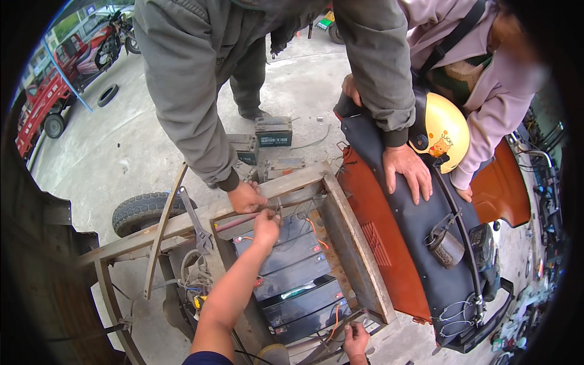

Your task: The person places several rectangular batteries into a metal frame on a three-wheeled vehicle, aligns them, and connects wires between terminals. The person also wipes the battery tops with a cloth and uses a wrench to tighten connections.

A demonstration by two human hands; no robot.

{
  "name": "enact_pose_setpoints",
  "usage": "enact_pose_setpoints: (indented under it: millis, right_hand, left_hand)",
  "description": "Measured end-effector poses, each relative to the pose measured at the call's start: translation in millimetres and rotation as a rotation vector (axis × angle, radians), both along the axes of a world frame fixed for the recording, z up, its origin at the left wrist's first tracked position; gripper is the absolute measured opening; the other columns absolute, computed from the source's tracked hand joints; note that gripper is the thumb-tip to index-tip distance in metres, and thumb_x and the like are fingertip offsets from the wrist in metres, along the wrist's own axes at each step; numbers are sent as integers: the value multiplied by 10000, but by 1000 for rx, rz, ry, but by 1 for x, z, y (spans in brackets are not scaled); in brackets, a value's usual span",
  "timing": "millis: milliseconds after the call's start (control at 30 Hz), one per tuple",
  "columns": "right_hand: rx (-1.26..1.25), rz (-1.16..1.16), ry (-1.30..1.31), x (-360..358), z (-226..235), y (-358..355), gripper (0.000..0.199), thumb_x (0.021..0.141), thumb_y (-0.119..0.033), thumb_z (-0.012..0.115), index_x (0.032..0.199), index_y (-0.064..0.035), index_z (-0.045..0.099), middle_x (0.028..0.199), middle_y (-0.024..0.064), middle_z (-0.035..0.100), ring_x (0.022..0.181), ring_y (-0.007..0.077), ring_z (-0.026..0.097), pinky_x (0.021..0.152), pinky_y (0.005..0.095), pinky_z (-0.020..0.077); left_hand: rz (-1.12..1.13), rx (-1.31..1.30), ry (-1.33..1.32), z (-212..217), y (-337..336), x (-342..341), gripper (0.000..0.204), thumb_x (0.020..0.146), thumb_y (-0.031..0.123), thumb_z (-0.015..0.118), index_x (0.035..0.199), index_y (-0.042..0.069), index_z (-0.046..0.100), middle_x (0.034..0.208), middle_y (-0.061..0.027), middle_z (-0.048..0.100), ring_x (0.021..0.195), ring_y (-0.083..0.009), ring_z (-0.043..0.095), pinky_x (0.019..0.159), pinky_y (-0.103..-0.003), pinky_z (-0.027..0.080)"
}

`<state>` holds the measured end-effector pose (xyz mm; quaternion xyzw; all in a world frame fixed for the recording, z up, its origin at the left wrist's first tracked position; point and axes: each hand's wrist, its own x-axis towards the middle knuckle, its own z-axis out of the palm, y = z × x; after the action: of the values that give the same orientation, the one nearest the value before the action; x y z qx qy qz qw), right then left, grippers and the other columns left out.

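Observation:
Several black batteries (292, 275) with orange leads lie side by side in a rusty metal frame (356, 255) of a small vehicle. My left hand (266, 228) reaches over them to the far end, fingers pinched on a thin wire end by the farthest battery. Just beyond it, a hand (246, 198) of a person in a grey jacket rests on the frame's far rail. My right hand (356, 339) is at the lower edge, curled around the frame's near rail.
The grey-jacketed person's other hand (409, 173) presses on a raised black seat (420, 231) over an orange body panel (383, 237). Another person in pink holds a yellow helmet (441, 131). A wheel (143, 210), a wrench (198, 228), loose batteries (274, 131) and a red vehicle (48, 103) are around.

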<state>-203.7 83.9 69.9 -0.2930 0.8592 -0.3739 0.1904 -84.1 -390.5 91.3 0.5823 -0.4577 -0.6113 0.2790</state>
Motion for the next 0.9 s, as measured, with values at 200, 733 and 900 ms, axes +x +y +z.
enact_pose_setpoints:
  millis: [200, 733, 900]
  right_hand:
    - [31, -40, -7, 3, 2, -1, 138, 918, -144, 789, 945, -27, 718, 766, 134, 693, 635, 247, 653, 638, 369, 541]
    - [105, 8, 20, 3, 12, -7, 148, 915, -167, 789, 967, -41, 732, 850, 169, 736, 737, 360, 714, 696, 436, 575]
    - [132, 15, 18, 4, 15, -8, 175, 919, -196, 782, 981, -39, 736, 880, 180, 747, 775, 386, 723, 728, 445, 581]
  left_hand:
    - [-142, -420, -525, -43, -17, -7, 258, 882, 86, 623, 1058, -84, 704, 1060, -352, 716, 1055, -525, 692, 967, -542, 546]
    - [-559, 223, -198, -59, -85, -4, 109, 936, 48, 615, 1018, 82, 679, 754, -46, 625, 580, -173, 595, 462, -358, 400]
    - [-267, 102, 4, -71, -61, -3, 157, 950, 1, 591, 1010, 17, 735, 798, -58, 676, 629, -171, 622, 547, -335, 460]
